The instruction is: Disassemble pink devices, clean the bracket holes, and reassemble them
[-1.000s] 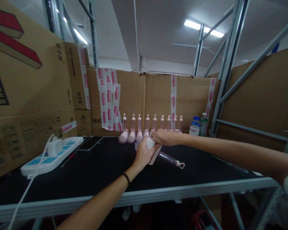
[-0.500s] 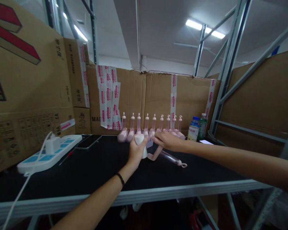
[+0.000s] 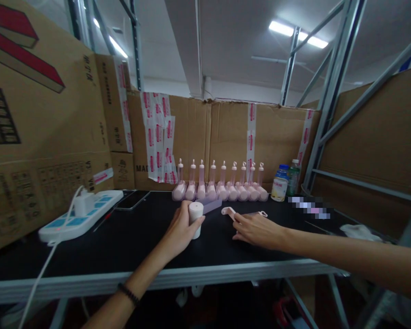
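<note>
My left hand (image 3: 182, 227) is wrapped round a white cylinder (image 3: 196, 211), held upright with a small dot on its top. Off to the right, my right hand (image 3: 256, 230) has its fingers closed on a bent pale-pink strip (image 3: 228, 211), whose rounded end sticks out to the left. Behind the right hand, a pink ring end (image 3: 263, 214) shows; the clear tube it belongs to is mostly hidden. A translucent lilac piece (image 3: 213, 206) lies beyond the white cylinder.
Several pink units with upright tubes (image 3: 222, 189) line the back. Bottles (image 3: 280, 185) stand right of them, near a crumpled white item (image 3: 359, 232). A power strip (image 3: 84, 219) and a phone (image 3: 133, 201) lie left. Cardboard (image 3: 222, 132) walls the black tabletop (image 3: 130, 242).
My right hand has moved right and toward me with the pink strip, away from the white cylinder. My left hand has shifted slightly left and lower, still holding the cylinder.
</note>
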A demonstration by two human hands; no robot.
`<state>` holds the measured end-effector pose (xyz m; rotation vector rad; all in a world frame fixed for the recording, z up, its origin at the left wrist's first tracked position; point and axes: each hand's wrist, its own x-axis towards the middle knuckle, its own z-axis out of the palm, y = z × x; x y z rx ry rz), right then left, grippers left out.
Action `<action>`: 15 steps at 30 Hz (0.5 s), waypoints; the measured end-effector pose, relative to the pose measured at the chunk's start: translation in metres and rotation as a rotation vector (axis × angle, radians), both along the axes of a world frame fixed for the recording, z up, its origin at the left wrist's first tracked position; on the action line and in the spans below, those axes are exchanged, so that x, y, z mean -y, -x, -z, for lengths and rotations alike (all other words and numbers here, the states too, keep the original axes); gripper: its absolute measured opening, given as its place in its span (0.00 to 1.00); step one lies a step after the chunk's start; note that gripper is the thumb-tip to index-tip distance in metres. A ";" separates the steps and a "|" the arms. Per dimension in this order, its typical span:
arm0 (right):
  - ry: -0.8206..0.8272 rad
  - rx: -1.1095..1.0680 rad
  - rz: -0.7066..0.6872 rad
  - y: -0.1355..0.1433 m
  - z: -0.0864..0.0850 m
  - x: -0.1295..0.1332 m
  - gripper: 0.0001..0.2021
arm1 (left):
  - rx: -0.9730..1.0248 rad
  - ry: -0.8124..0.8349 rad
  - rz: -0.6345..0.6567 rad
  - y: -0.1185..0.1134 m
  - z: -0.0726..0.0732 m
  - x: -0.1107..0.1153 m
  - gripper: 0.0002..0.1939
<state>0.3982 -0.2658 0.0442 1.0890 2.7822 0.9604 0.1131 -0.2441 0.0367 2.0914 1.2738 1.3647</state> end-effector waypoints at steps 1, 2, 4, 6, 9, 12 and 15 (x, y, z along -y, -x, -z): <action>0.011 -0.011 -0.001 -0.002 0.001 0.000 0.21 | -0.024 0.006 0.004 0.003 -0.001 0.002 0.16; 0.025 -0.027 -0.002 -0.003 0.000 0.000 0.21 | -0.032 0.014 0.006 0.005 -0.002 0.004 0.16; 0.059 -0.075 -0.008 -0.003 -0.007 0.001 0.24 | -0.028 0.022 0.008 0.007 -0.005 0.006 0.16; 0.091 -0.155 -0.026 0.001 -0.021 0.001 0.24 | -0.025 0.025 0.014 0.007 -0.006 0.009 0.16; 0.121 -0.306 -0.095 0.013 -0.049 -0.004 0.19 | 0.005 0.051 0.044 0.007 -0.004 0.010 0.15; 0.152 -0.383 -0.225 0.031 -0.076 -0.015 0.15 | 0.085 0.087 0.085 0.008 0.001 0.009 0.17; 0.234 -0.382 -0.392 0.054 -0.096 -0.028 0.13 | 0.147 0.112 0.122 0.008 0.007 0.006 0.21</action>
